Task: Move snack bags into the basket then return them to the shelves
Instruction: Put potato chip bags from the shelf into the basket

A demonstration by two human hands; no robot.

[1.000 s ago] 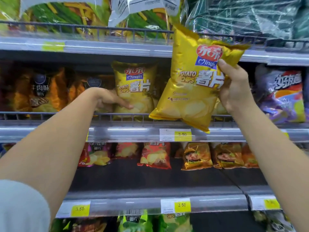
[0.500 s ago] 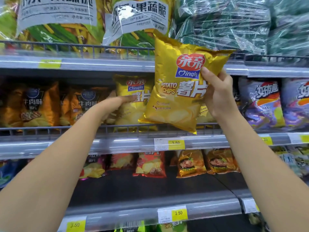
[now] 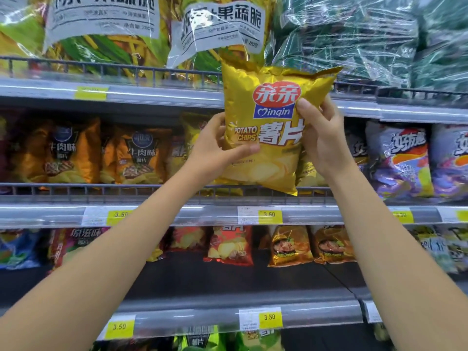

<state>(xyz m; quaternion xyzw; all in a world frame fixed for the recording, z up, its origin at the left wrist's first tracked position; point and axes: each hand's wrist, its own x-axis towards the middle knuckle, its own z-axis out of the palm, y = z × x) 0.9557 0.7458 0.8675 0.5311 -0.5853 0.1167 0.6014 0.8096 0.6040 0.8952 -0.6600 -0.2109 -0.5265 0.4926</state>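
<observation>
A yellow potato chip bag point(image 3: 268, 127) is held upright in front of the middle shelf point(image 3: 162, 192). My left hand point(image 3: 215, 153) grips its left edge, thumb across the front. My right hand point(image 3: 321, 138) grips its right side, thumb on the front near the logo. Behind the held bag, more yellow bags point(image 3: 195, 127) of the same kind stand on the middle shelf, mostly hidden. No basket is in view.
Orange beef-flavour chip bags point(image 3: 136, 155) stand left on the middle shelf, purple bags point(image 3: 402, 158) right. Large clear-wrapped packs point(image 3: 106, 29) fill the top shelf. Red and gold bags point(image 3: 230, 245) sit on the lower shelf. Wire rails and price-tag strips point(image 3: 268, 215) front each shelf.
My left hand left the shelf bag and took hold of the held bag's left edge. The bag was brought upright and centred. The view tilted upward.
</observation>
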